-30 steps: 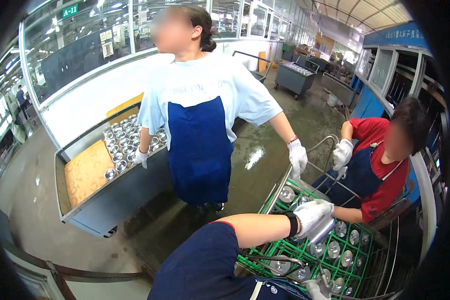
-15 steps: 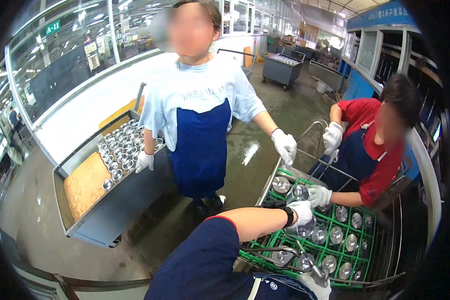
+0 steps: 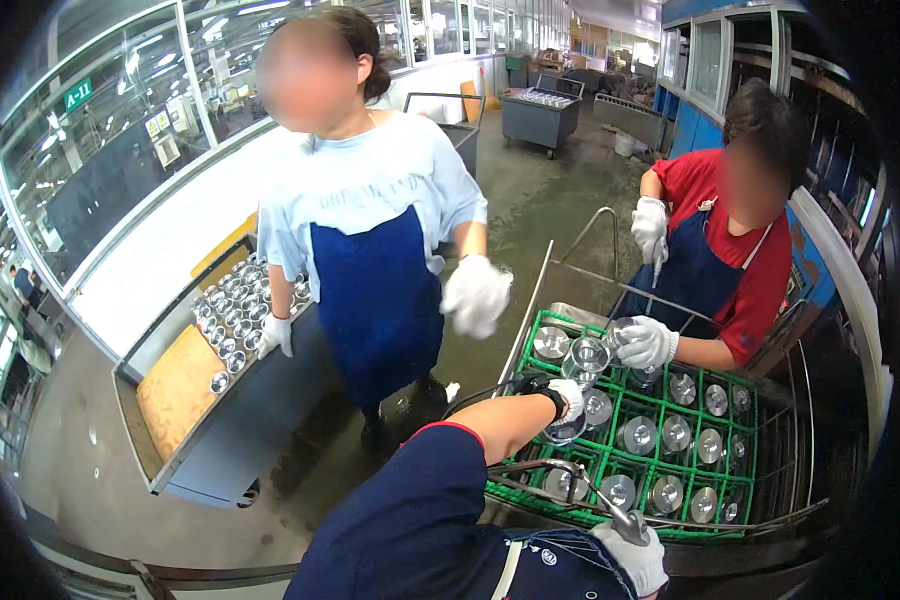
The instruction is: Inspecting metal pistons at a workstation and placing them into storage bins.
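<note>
My left hand [image 3: 570, 396], in a white glove below a black wristband, is over the near-left part of a green grid crate [image 3: 660, 374]. Its fingers are closed on a clear glass cup [image 3: 566, 430], though they are partly hidden. Just beyond it stands another glass cup [image 3: 587, 354]. Low in the picture, my right hand [image 3: 634, 556], also gloved, is wrapped round a metal tool [image 3: 625, 522] with a thick rounded end and a thin bent rod reaching over the crate. Several round glass pieces [image 3: 667, 494] sit in the crate's compartments.
Across the crate a co-worker in red has a gloved hand [image 3: 646, 343] at a glass piece. Another co-worker in a blue apron [image 3: 378, 300] stands ahead, beside a grey cart [image 3: 220, 450] of glass cups. Metal rails [image 3: 542, 285] edge the crate's trolley.
My left hand has moved left with the glass cup, away from the red-sleeved co-worker's hand. The apron-wearing co-worker's hand has left the trolley rail and swung left. The whole view has shifted slightly.
</note>
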The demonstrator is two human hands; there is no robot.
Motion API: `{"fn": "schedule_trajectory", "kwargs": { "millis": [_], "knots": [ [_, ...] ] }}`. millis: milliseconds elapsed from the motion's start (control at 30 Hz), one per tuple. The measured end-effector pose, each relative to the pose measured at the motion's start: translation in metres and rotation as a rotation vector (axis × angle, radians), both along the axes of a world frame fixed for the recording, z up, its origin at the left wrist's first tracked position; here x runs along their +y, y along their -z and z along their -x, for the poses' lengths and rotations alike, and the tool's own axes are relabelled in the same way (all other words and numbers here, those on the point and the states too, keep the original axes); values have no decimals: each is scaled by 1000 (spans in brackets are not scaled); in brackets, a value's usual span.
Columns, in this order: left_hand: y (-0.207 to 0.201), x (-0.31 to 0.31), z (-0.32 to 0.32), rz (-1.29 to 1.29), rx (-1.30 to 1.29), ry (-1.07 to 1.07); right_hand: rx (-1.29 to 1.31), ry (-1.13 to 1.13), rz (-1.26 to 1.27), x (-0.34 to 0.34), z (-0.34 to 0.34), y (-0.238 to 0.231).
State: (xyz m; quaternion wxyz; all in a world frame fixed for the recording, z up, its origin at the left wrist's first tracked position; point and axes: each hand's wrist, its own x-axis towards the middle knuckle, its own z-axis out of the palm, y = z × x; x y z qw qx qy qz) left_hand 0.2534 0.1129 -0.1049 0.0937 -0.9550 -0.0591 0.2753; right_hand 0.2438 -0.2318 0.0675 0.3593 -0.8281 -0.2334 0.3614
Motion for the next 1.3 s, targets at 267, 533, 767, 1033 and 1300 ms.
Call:
{"fn": "schedule_trajectory", "kwargs": {
  "millis": [267, 533, 767, 1033, 1300],
  "knots": [
    [-18, -17, 20, 301, -252, -516, 188, -46, 103, -4, 2, -10],
    [-109, -28, 63, 483, -309, -759, 189, -104, 66, 22, 5, -31],
    [-73, -33, 40, 307, -458, -761, 298, -63, 98, 11, -6, -17],
    [-82, -97, 37, 136, -963, -187, 293, 135, -14, -24, -13, 4],
    [-41, -103, 12, 336, 47, 105, 218, 404, -66, -68, -13, -6]
  ]
}}
